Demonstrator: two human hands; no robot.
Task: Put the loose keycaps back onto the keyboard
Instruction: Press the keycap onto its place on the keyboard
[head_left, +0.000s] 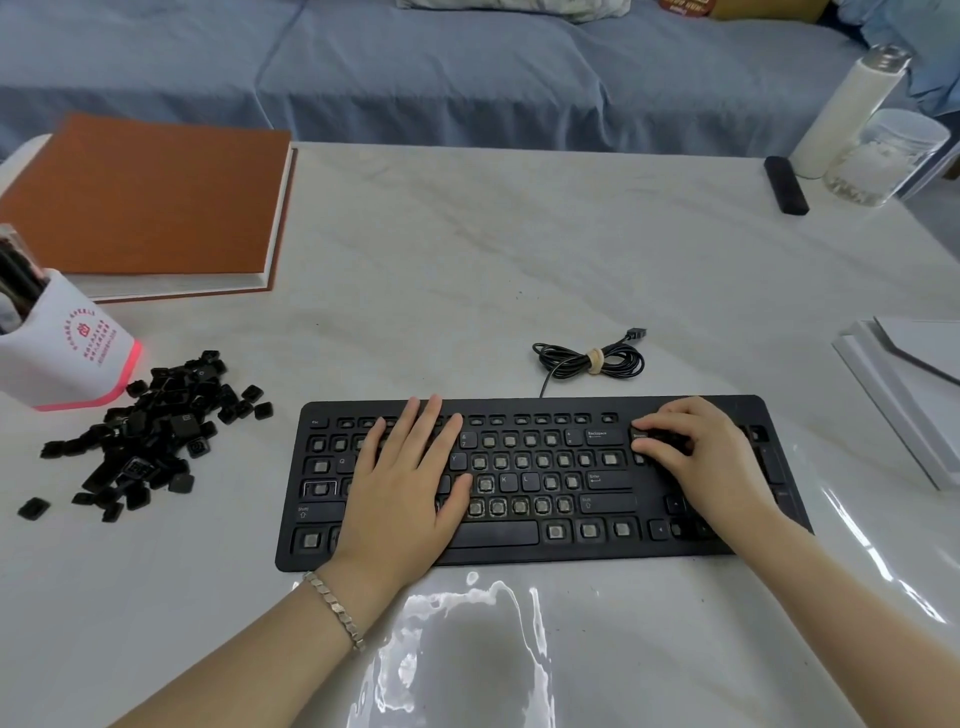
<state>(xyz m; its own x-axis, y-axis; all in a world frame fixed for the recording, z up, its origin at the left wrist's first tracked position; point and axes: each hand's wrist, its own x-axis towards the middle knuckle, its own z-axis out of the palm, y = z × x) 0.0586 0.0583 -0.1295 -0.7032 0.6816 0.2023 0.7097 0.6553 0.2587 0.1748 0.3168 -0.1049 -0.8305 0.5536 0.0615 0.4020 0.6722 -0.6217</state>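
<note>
From the head view, a table (467, 249) draped in a pale, creased cloth fills most of the scene, and a glossy clear sheet (457, 654) over it catches the light at the near edge. Behind it runs a blue-covered couch or bed (415, 78). At the far left lies a large orange-brown book (150, 197), and in front of it stands a white pen holder (67, 353) with a pink base. At the far right are a white bottle (847, 109), a clear jar (883, 156) and a short black bar (786, 185), with a white stack (904, 384) at the right edge. The black keyboard (524, 467) lies square to the person near the front middle of the table, its tied, coiled cable (589, 360) just behind it. Many of its sockets are bare, showing grey stems, while keys such as Backspace, Enter, Shift, the space bar and a few letters are seated. The loose keycaps (150, 431) sit in a black heap to the keyboard's left, near the pen holder, with a few strays beside it. The left hand (405, 483), a bracelet (335, 608) on its wrist, lies flat on the keyboard's left half, fingers straight. The right hand (696, 457) hunches over the right-hand key block beside Backspace, fingers curled down onto it; whether they pinch a keycap I cannot tell.
</note>
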